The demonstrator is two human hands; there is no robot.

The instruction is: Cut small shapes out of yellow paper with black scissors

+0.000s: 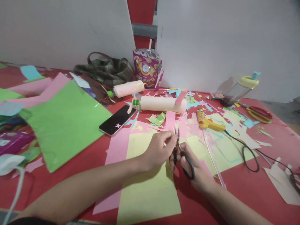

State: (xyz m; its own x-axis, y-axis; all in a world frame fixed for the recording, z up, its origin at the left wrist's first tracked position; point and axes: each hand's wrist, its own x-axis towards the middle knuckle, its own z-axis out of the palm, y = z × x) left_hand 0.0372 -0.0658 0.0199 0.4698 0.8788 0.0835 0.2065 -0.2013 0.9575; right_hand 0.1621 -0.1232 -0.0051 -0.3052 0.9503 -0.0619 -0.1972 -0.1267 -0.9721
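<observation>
left forearm [93, 189] nearest; scissors [184, 154] in right fingers [184, 159], blades [178, 137] beside left fingers [172, 144].

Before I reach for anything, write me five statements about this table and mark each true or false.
1. The right hand holds the scissors. True.
2. The left hand grips the glue gun. False: the left hand is by the scissors, and the glue gun lies apart from both hands.
3. A pink star lies on the phone. True.
4. The glue gun is blue. False: it is yellow.
5. The snack bag stands to the right of the plaid bag. True.
</observation>
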